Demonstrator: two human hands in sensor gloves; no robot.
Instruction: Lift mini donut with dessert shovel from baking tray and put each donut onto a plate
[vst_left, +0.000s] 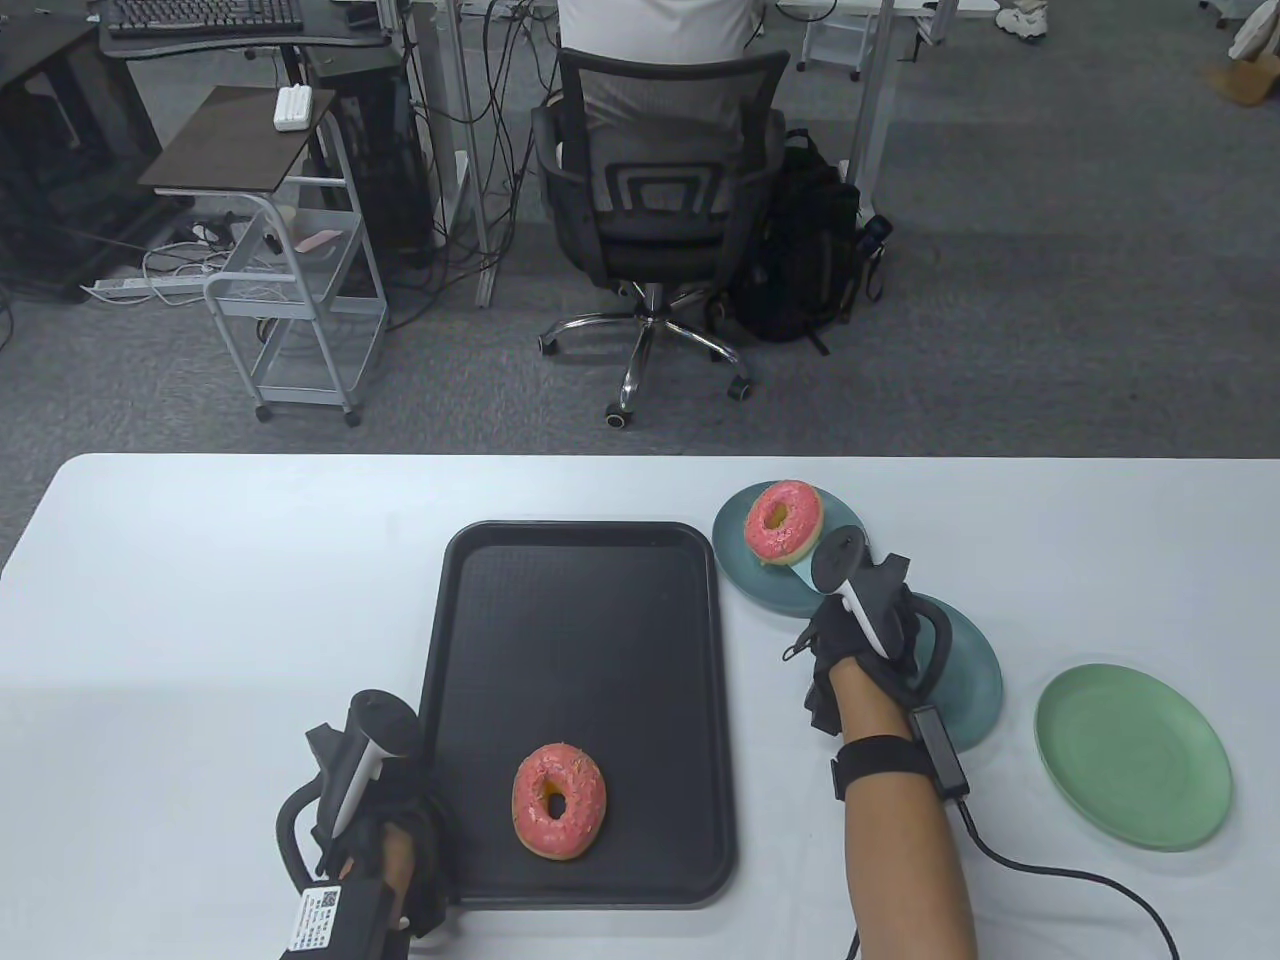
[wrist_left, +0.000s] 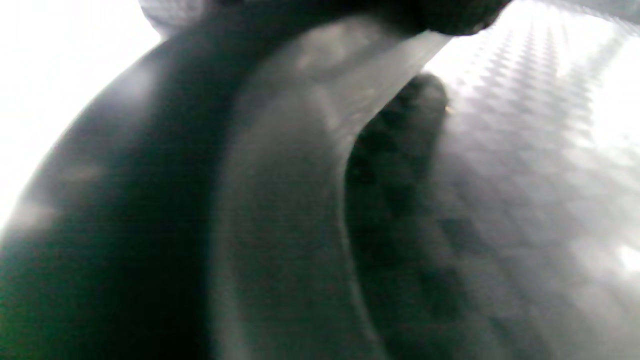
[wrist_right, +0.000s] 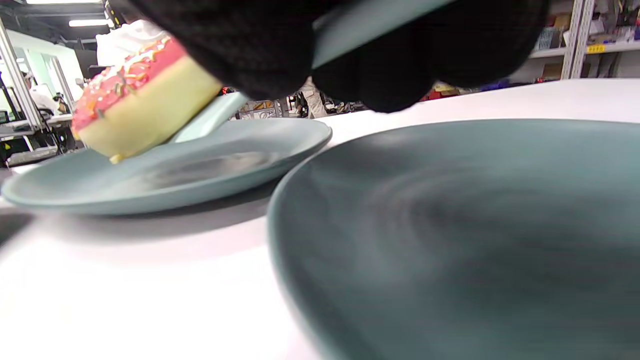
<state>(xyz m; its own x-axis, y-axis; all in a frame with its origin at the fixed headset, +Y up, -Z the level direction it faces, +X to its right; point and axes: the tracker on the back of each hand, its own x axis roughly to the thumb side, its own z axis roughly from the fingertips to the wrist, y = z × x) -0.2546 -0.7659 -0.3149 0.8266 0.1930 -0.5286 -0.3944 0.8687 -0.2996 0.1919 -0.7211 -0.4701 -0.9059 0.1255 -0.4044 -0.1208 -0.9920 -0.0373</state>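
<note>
Donut one (vst_left: 783, 520) sits tilted on my dessert shovel (wrist_right: 210, 117), edge touching the far teal plate (vst_left: 745, 580) right of the baking tray (vst_left: 580, 600); my right hand (vst_left: 860, 640) grips the handle. Second donut (vst_left: 559, 800) waits on the tray. My left hand (vst_left: 370, 800) pinches the tray's near-left rim, steadying it.

even overhead light gives the table view soft shadows on the white counter (vst_left: 200, 600). the left wrist view is blurred, its corners blown out white. the right wrist view's foreground is soft.
</note>
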